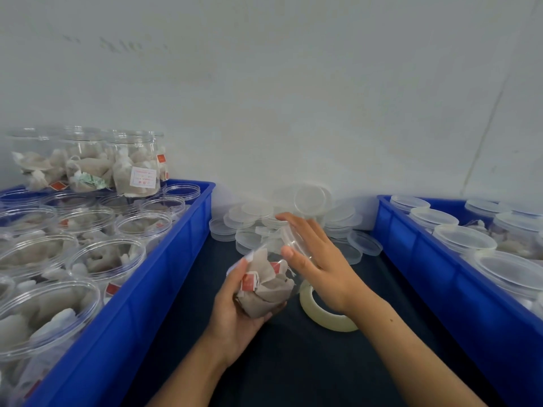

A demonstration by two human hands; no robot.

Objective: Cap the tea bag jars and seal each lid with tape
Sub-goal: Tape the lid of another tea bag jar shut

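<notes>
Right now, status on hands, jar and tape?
Left hand grips the jar, tilted. Right hand presses the lid on with flat fingers. Tape roll untouched on table, beside the jar. Nothing in the way.

Blue crates [164, 259], clear jars [264, 277], red-tagged grey-brown tea bags [264, 292].

two blue crates [164, 254], one tape roll [323, 315]

Plain pale wall [293, 98] w/ faint scuffs behind dark tabletop [293, 362], even light.
</notes>
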